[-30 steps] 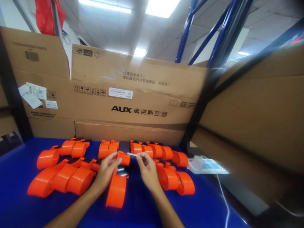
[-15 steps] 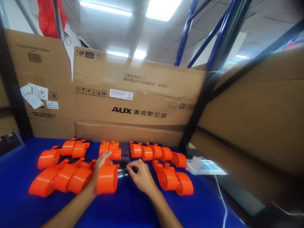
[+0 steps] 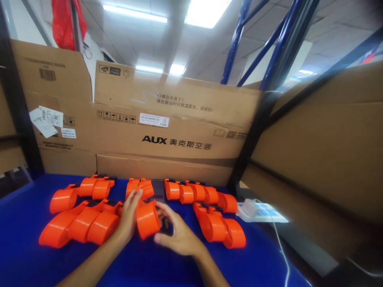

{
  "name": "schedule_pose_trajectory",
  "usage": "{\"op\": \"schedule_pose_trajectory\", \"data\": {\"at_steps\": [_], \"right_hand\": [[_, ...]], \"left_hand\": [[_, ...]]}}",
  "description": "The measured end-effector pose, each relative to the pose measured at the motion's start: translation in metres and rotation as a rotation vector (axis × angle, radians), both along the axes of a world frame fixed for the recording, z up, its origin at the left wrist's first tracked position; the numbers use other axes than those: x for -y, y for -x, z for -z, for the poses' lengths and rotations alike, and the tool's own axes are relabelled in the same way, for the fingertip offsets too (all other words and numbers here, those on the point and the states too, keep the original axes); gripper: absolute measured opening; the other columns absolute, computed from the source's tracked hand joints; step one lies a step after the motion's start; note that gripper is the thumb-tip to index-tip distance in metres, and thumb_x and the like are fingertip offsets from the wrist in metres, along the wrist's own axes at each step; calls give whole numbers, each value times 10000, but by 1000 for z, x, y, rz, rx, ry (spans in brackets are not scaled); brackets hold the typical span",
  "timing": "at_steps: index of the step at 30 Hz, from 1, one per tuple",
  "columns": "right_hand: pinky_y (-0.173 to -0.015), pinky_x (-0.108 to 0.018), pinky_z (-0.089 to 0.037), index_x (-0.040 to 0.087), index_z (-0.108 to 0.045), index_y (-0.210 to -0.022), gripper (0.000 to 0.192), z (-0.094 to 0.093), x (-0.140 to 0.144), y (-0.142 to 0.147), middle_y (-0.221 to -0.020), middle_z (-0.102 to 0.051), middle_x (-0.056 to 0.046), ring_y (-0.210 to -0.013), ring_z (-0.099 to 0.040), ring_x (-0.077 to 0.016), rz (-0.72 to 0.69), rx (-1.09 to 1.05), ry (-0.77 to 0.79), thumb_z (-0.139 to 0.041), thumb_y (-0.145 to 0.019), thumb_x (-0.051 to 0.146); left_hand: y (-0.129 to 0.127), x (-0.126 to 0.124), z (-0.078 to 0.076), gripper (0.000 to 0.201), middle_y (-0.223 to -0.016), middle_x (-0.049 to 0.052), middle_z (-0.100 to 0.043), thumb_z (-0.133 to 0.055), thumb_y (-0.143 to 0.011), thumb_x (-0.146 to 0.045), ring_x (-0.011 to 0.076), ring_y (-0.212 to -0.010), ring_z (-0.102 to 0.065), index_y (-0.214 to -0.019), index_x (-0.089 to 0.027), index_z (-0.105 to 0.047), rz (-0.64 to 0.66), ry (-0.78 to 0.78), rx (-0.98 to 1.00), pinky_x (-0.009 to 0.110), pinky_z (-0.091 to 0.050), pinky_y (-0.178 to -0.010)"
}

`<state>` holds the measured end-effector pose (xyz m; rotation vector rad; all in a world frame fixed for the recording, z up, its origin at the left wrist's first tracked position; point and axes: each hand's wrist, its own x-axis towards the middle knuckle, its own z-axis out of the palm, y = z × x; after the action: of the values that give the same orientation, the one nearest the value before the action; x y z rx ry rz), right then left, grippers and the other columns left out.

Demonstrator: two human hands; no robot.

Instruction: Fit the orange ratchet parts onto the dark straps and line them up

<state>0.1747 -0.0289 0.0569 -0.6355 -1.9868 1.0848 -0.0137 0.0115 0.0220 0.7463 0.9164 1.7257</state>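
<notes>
An orange tape dispenser (image 3: 148, 220) with a wide round body is held up between both hands over the blue tabletop (image 3: 143, 265). My left hand (image 3: 129, 217) grips it from the left, fingers pointing up along its side. My right hand (image 3: 178, 233) is curved about its right edge, with the index finger at the upper rim and the thumb by the lower rim. The other right fingers are partly hidden in shadow behind the dispenser. Behind it, a further orange dispenser (image 3: 145, 189) stands close to a dark flat block (image 3: 158, 190).
Several orange dispensers lie at left (image 3: 103, 227), back right (image 3: 197, 192) and right (image 3: 233, 233). A cardboard box wall (image 3: 173, 159) closes off the back. At the right edge are a white power strip (image 3: 266, 213), a cable (image 3: 279, 247) and a dark post (image 3: 248, 135).
My right hand has gone from a pinch beside a shiny strip to a wider curve at the dispenser's right edge. The dispenser has shifted right and tilted; the strip no longer shows.
</notes>
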Motion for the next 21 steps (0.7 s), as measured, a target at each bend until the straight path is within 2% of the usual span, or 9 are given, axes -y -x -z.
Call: {"op": "schedule_pose_trajectory", "data": {"at_steps": [4, 6, 8, 10, 11, 13, 16, 19, 21], "right_hand": [[-1035, -435, -415, 249, -430, -1416, 739, -1, 7, 1, -1290, -601, -104, -1183, -568, -276, 41, -71, 11, -786, -783, 391], [-1041, -444, -416, 247, -440, -1402, 728, 1, 4, 0, -1303, -596, -108, -1193, -566, -282, 85, -94, 7, -791, -779, 383], [-1029, -449, -430, 244, -433, -1405, 712, 5, 0, -1, -1296, -603, -114, -1180, -578, -284, 166, -129, 3, -774, -797, 388], [-1012, -453, -443, 239, -426, -1416, 697, 9, -5, -2, -1280, -614, -120, -1161, -590, -287, 255, -166, 3, -746, -821, 409], [-1011, -454, -442, 237, -427, -1420, 690, 10, -7, -3, -1285, -614, -122, -1163, -589, -290, 287, -184, 2, -734, -830, 422], [-1027, -449, -425, 236, -452, -1414, 658, 11, -9, -5, -1326, -594, -122, -1197, -568, -295, 318, -213, -1, -706, -848, 455], [-997, -416, -435, 236, -545, -1355, 535, 11, -12, -7, -1315, -607, -104, -1189, -564, -283, 310, -243, 18, -575, -916, 539], [-767, -358, -492, 228, -597, -1300, 535, 12, -17, -8, -1106, -692, -96, -908, -627, -236, 333, -300, 61, -423, -960, 603], [-625, -320, -461, 215, -619, -1253, 560, 13, -21, -7, -998, -706, -94, -745, -597, -204, 367, -384, 89, -374, -963, 627]], "left_hand": [[-3, 1, 3, 591, -1218, 141, -684, -643, -809, -597, 334, -1176, -606, -1208, -162, -623, 123, -33, -160, 412, -494, -950], [-3, 6, 2, 617, -1392, 157, -569, -528, -880, -615, 340, -1339, -465, -1309, -173, -572, 107, -97, -333, 448, -420, -1052], [-1, 15, -3, 650, -1550, 127, -382, -456, -922, -600, 318, -1448, -290, -1449, -220, -435, 48, -257, -575, 484, -293, -1148], [2, 25, -13, 723, -1598, 106, -285, -515, -900, -582, 326, -1465, -235, -1518, -263, -316, 33, -478, -872, 530, -222, -1175], [2, 29, -20, 761, -1580, 110, -317, -590, -861, -566, 342, -1446, -270, -1513, -272, -328, 58, -569, -1030, 549, -237, -1167], [3, 36, -34, 808, -1515, 111, -416, -696, -804, -494, 345, -1383, -377, -1502, -291, -345, 94, -656, -1278, 547, -314, -1137], [9, 41, -56, 839, -1450, 104, -495, -718, -793, -387, 317, -1307, -476, -1515, -293, -301, 74, -710, -1451, 511, -407, -1088], [27, 41, -76, 789, -1438, 94, -516, -691, -796, -306, 315, -1289, -499, -1499, -293, -332, 33, -753, -1567, 505, -410, -1080], [50, 37, -89, 749, -1440, 92, -517, -661, -807, -302, 319, -1287, -501, -1490, -291, -354, -19, -708, -1631, 507, -404, -1074]]}}
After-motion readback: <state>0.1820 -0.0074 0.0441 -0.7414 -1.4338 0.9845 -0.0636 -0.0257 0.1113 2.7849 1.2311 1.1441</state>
